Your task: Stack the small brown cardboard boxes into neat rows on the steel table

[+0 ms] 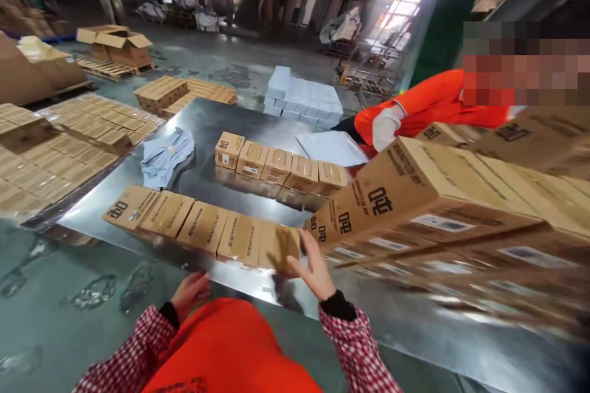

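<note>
A near row of several small brown cartons lies across a shiny metal sheet. My right hand is at the row's right end, fingers spread against the last, motion-blurred carton. My left hand hangs low at the sheet's near edge, fingers curled loosely, holding nothing I can see. A second row of cartons sits farther back. At the right a big stack of the same cartons leans toward me.
Another person in an orange top, white-gloved hand, is behind the stack. A blue cloth and a white sheet lie on the metal. White boxes sit beyond, pallets of flat cartons at left, wet concrete floor around.
</note>
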Action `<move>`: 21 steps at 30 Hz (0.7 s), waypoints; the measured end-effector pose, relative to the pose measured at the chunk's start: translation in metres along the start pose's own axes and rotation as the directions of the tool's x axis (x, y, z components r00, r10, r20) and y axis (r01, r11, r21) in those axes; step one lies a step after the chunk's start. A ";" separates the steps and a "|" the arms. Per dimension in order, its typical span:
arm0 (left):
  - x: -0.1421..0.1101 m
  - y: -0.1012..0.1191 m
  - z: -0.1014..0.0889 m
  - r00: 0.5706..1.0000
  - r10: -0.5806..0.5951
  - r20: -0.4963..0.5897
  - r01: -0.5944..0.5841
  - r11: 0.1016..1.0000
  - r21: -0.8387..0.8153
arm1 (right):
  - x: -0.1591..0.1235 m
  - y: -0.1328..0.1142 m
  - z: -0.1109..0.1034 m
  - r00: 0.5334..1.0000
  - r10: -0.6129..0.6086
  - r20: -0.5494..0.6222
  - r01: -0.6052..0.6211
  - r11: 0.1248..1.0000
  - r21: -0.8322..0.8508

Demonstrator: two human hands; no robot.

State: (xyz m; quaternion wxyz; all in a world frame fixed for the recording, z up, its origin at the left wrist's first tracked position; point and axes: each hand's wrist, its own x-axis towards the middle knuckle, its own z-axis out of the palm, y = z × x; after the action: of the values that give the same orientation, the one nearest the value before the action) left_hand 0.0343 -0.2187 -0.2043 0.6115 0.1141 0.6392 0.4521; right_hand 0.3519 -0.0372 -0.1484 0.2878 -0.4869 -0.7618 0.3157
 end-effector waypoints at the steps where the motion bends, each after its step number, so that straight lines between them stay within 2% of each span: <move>1: 0.003 0.006 -0.006 0.998 -0.013 -0.061 0.007 0.994 -0.105 | 0.018 -0.019 0.011 0.993 -0.079 0.090 0.080 0.997 -0.009; 3: 0.011 0.023 -0.009 0.987 -0.045 -0.156 -0.003 0.957 -0.291 | 0.059 -0.061 0.048 0.934 -0.160 0.319 0.184 0.982 -0.046; 5: 0.021 0.043 -0.005 0.975 -0.073 -0.208 -0.018 0.915 -0.404 | 0.100 -0.100 0.095 0.859 -0.109 0.500 0.210 0.966 -0.150; 7: 0.029 0.058 0.000 0.973 -0.075 -0.216 -0.034 0.887 -0.460 | 0.133 -0.130 0.138 0.823 0.020 0.568 0.176 0.941 -0.289; 9: 0.032 0.065 0.001 0.978 -0.072 -0.198 -0.044 0.850 -0.525 | 0.151 -0.151 0.166 0.812 0.101 0.575 0.149 0.916 -0.372; 10: 0.030 0.064 -0.001 0.981 -0.067 -0.181 -0.046 0.829 -0.558 | 0.154 -0.157 0.173 0.808 0.102 0.581 0.157 0.912 -0.379; 12: 0.019 0.052 -0.010 0.986 -0.065 -0.154 -0.044 0.786 -0.616 | 0.151 -0.163 0.173 0.789 0.040 0.613 0.217 0.916 -0.338; 15: -0.002 0.017 -0.029 0.982 -0.116 -0.148 -0.016 0.733 -0.680 | 0.135 -0.158 0.159 0.697 -0.104 0.710 0.308 0.937 -0.165; 17: -0.012 -0.009 -0.042 0.969 -0.184 -0.165 0.013 0.705 -0.709 | 0.125 -0.152 0.157 0.650 -0.155 0.744 0.304 0.950 -0.068; 19: -0.014 -0.028 -0.055 0.955 -0.241 -0.173 0.040 0.683 -0.729 | 0.119 -0.148 0.167 0.660 -0.137 0.739 0.258 0.965 -0.051; 21: -0.011 -0.037 -0.064 0.949 -0.259 -0.182 0.043 0.674 -0.738 | 0.115 -0.147 0.184 0.684 -0.092 0.723 0.211 0.975 -0.075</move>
State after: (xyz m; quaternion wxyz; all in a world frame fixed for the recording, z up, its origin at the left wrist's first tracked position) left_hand -0.0046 -0.2758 -0.2333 0.5485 -0.2535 0.4928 0.6262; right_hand 0.0909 -0.0161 -0.1382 -0.0439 -0.2816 -0.8729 0.3960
